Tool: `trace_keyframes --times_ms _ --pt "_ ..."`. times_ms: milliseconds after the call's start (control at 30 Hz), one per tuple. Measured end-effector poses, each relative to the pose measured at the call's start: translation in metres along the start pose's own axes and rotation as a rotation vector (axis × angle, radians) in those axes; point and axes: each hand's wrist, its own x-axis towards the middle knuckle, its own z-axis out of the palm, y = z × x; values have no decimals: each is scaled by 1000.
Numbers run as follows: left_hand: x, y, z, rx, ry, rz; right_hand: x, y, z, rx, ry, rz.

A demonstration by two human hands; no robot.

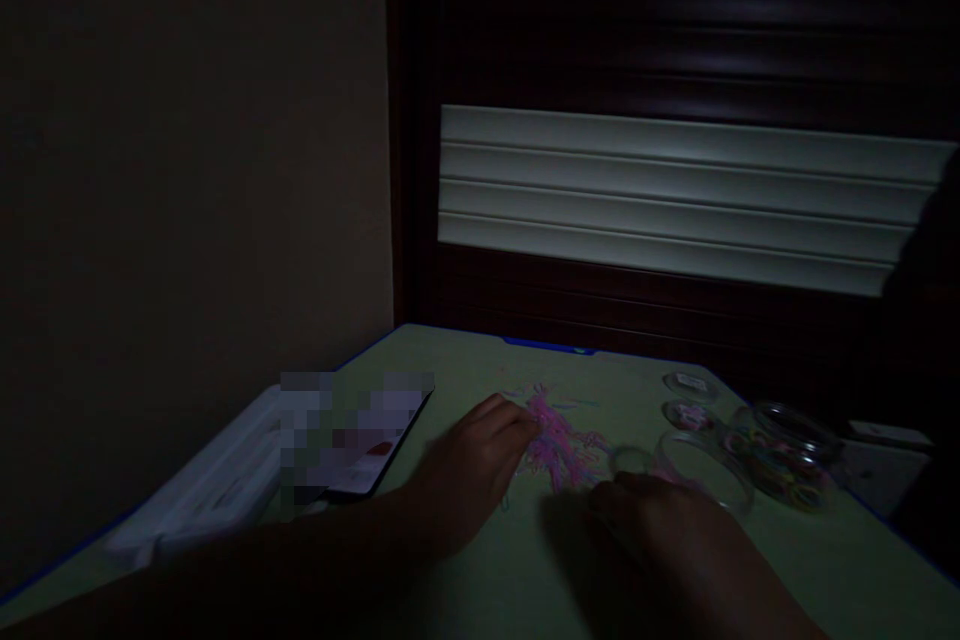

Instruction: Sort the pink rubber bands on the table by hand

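Note:
The scene is very dark. A heap of small pink elastic bands (559,440) lies on a pale green table top (465,360). My left hand (469,465) rests palm down with its fingertips touching the left side of the heap; its fingers lie fairly flat. My right hand (660,520) sits just below and right of the heap, knuckles up, fingers curled towards the table next to a clear glass jar (701,475) lying on its side. What the right fingers hold, if anything, is hidden.
A second glass jar (787,465) full of coloured bands lies at the right. Two small round lids (686,400) sit behind the jars. A white flat box (217,485) and a card lie at the left. A wall and shuttered window stand behind.

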Motion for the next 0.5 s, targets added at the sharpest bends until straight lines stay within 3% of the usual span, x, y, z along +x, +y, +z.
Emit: trace_keyframes --times_ms 267,500 --pt "-2 11 2 -72 9 47 -2 5 -2 -6 50 39" --pt "-4 23 0 -53 -75 45 -3 5 -2 33 177 -48"
